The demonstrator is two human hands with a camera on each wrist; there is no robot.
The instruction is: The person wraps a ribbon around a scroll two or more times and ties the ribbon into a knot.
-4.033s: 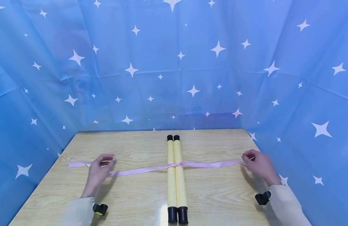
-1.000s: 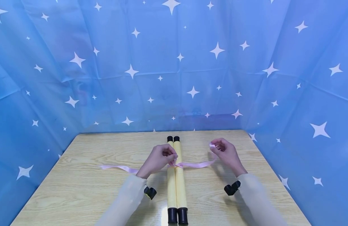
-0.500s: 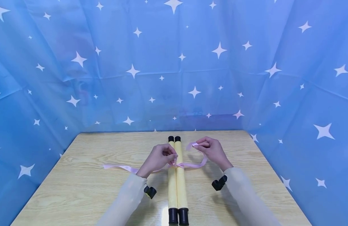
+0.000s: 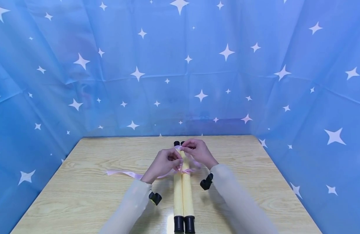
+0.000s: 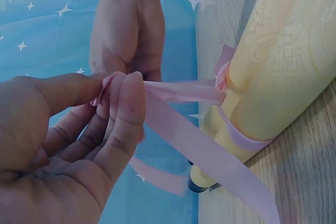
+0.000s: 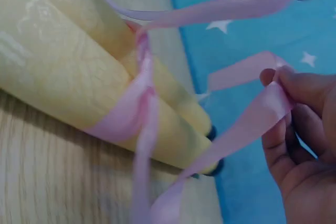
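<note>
Two yellow scrolls [image 4: 178, 198] with black end caps lie side by side on the table, pointing away from me. A pink ribbon [image 6: 123, 114] wraps round both, crossed or knotted on top. Just above that crossing my left hand [image 4: 166, 163] pinches a folded length of the ribbon [image 5: 184, 92] between thumb and fingers. Its tail trails left across the table. My right hand [image 4: 198, 152] is farther back, over the scrolls, pinching the other ribbon end [image 6: 252, 121], which loops down toward the crossing. In the left wrist view the right hand [image 5: 128, 30] appears behind the left fingers.
The wood-grain table [image 4: 109, 201] ends at a blue curtain [image 4: 156, 87] with white stars, which stands behind it and along both sides. A small black camera sits at each wrist, below the pale sleeves [image 4: 235, 198].
From wide apart, both hands have come in to the scrolls. Over the last second the left hand stays at the crossing while the right carries its ribbon end leftward over the scrolls.
</note>
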